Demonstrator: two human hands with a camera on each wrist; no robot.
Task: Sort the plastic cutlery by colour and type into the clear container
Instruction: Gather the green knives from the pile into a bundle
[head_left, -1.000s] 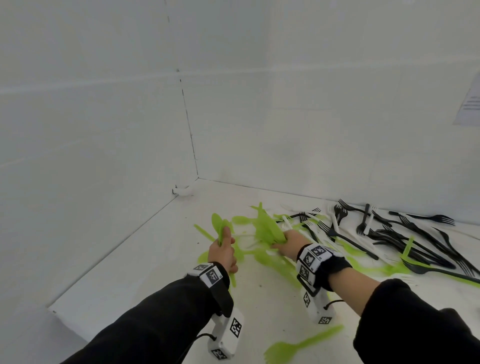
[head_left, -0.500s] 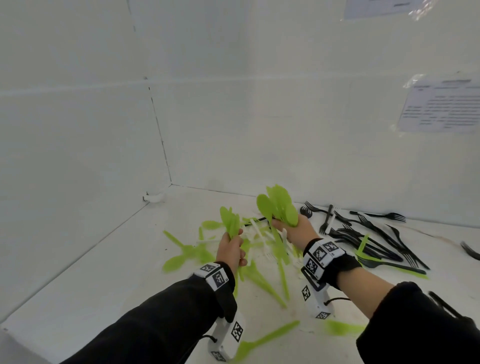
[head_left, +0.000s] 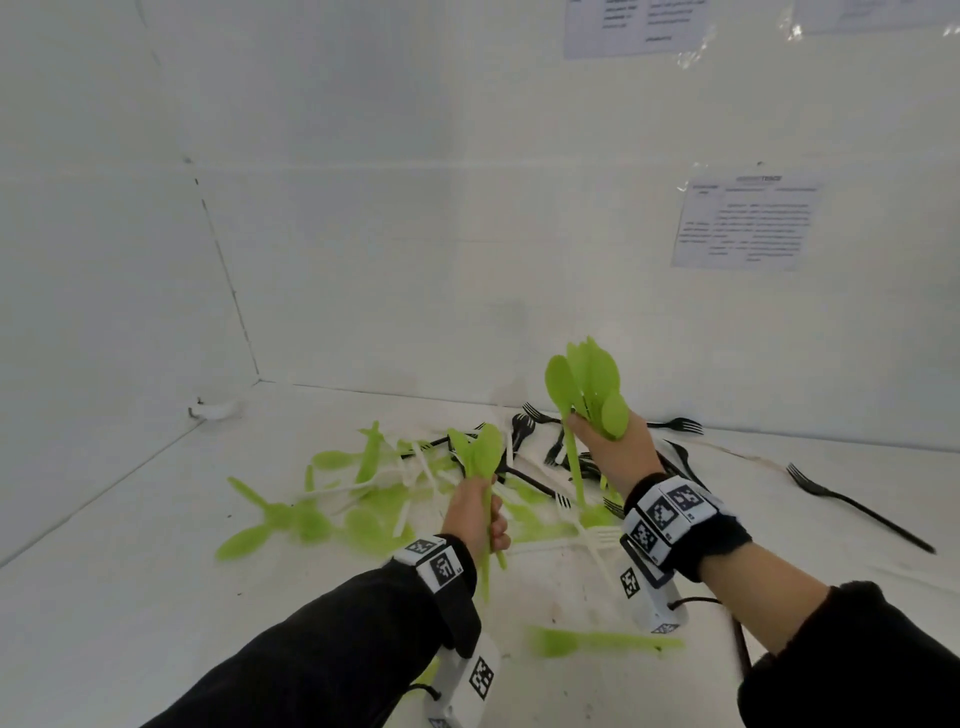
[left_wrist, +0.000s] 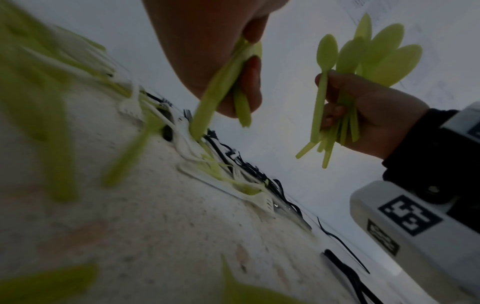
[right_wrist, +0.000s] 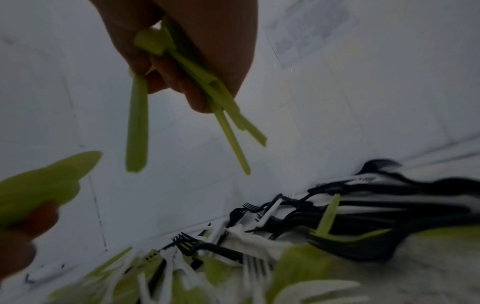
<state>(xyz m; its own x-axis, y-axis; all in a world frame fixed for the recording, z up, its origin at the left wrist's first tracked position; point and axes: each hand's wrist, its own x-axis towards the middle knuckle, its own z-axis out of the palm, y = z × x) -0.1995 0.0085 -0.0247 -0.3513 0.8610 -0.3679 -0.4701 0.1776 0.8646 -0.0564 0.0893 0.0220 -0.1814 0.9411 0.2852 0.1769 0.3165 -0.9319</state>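
My right hand (head_left: 610, 449) is raised above the table and grips a bunch of several green plastic spoons (head_left: 584, 384), bowls up; the left wrist view shows the same green spoons (left_wrist: 363, 59) fanned above its fist. My left hand (head_left: 475, 512) is lower and to the left, curled round a smaller bunch of green spoons (head_left: 480, 454), whose handles (left_wrist: 221, 86) poke out below the fingers. Under both hands lies a mixed pile of green, white and black cutlery (head_left: 395, 483). No clear container shows in any view.
Black forks (head_left: 670, 457) lie in a heap behind the right hand, with one black fork (head_left: 857, 512) apart at the right. A green spoon (head_left: 597, 642) lies near me on the white table (head_left: 130, 597). White walls close the left and back, with paper sheets (head_left: 748, 223) taped up.
Both hands have risen from the pile, the right one much higher, each carrying its bunch of green spoons. The head view has tilted upward.
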